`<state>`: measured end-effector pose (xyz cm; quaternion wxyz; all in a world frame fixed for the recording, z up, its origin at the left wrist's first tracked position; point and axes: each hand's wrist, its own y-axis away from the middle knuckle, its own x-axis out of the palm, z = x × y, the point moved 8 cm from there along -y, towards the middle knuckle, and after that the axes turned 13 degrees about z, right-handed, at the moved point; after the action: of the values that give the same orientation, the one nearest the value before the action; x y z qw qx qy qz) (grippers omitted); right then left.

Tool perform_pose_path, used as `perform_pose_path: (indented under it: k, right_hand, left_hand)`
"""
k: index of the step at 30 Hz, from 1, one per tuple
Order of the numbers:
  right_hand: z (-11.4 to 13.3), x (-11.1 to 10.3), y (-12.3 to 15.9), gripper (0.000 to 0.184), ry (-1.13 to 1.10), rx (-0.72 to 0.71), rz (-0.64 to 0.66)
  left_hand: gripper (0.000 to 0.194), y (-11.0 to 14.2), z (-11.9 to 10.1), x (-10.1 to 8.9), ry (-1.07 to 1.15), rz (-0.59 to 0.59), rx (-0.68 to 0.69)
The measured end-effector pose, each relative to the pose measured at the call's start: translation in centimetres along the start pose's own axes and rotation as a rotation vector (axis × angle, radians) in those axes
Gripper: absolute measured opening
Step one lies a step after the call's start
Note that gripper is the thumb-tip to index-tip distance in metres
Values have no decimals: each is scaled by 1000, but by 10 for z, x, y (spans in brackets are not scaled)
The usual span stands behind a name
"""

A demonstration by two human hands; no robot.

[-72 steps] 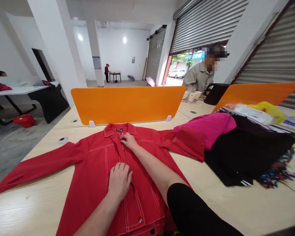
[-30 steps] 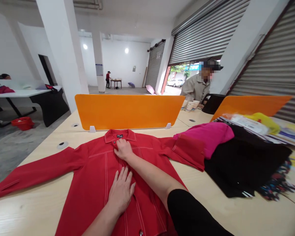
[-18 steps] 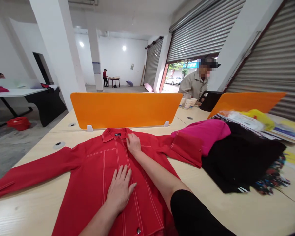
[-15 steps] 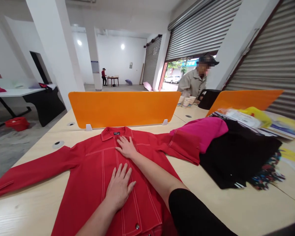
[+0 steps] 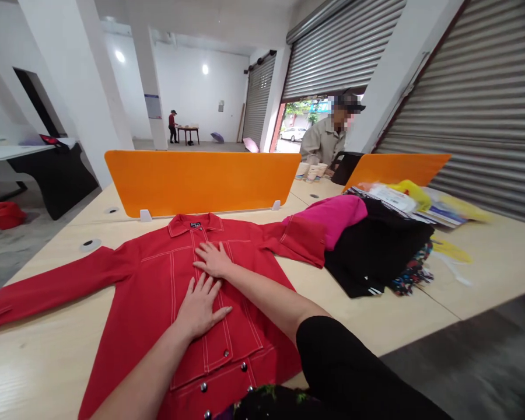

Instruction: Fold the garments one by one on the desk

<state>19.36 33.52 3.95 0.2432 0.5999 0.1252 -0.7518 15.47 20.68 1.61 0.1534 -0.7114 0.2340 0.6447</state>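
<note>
A red jacket [image 5: 153,303] with white stitching and dark metal snaps lies spread on the wooden table [image 5: 30,364], its collar away from me and both sleeves out to the sides. My left hand [image 5: 198,309] rests flat on the jacket's front, fingers spread. Just beyond it, my right hand [image 5: 213,260] also lies flat near the upper front placket, fingers apart. Neither hand grips the cloth. The right-hand sleeve of the jacket reaches over to touch a pile with a magenta garment [image 5: 335,219] and a black garment [image 5: 380,245].
An orange divider [image 5: 201,184] stands behind the collar, another orange divider [image 5: 400,170] to the right. Papers and yellow plastic bags [image 5: 411,193] lie beyond the pile. Paper cups [image 5: 311,171] stand near a person in a cap [image 5: 328,137]. A red basin [image 5: 3,214] sits on the floor.
My view has shifted right and tilted down, showing more of the jacket's lower hem and snaps. My right hand has slid slightly toward me along the front, closer to my left hand.
</note>
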Motion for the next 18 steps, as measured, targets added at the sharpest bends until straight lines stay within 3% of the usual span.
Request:
perform_pose_path:
  k: [2, 4, 7, 11, 13, 15, 18]
  right_hand:
    - [-1, 7, 11, 49, -65, -37, 90]
    - [-5, 6, 25, 44, -113, -68, 100]
    - [-33, -11, 62, 38, -180, -38, -74]
    - [-128, -48, 154, 32, -154, 398, -491]
    - [-173, -63, 198, 29, -24, 603, -588]
    - [-210, -68, 220, 27, 83, 699, -514]
    - [-250, -59, 229, 26, 31, 731, -393]
  left_hand:
    - [76, 0, 0, 0, 2, -17, 18]
    - [74, 0, 2, -1, 1, -37, 15]
    - [72, 0, 3, -2, -9, -34, 10]
    - [68, 0, 3, -3, -7, -18, 5]
    - [67, -1, 3, -4, -5, -25, -3]
    - [66, -2, 3, -3, -7, -24, -13]
    - [65, -3, 4, -2, -5, 0, -23]
